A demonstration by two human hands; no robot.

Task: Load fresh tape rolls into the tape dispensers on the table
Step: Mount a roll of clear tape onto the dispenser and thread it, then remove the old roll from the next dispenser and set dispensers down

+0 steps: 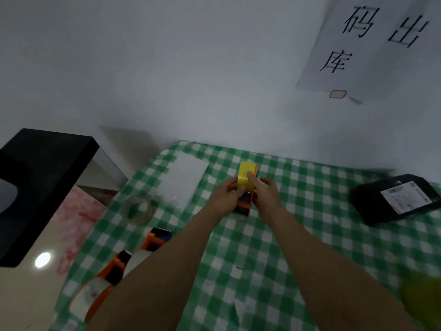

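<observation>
An orange tape dispenser point(244, 206) stands on the green checked tablecloth point(298, 235) with a yellow tape roll point(245, 174) seated in its far end. My left hand point(226, 194) grips the dispenser's left side. My right hand point(265, 189) holds the other side, its thumb pressing on the yellow roll. A clear tape roll point(137, 209) lies flat to the left. Two more orange dispensers lie at the near left: a small one point(156, 238) and a longer one point(105, 278) holding a white roll, partly hidden by my left forearm.
A white sheet point(186, 177) lies at the cloth's far left. A black device with a white label point(398, 199) sits at the right. A black box point(40, 187) stands left of the table, over the floor. Something yellow-green and blurred point(422, 299) shows at the near right.
</observation>
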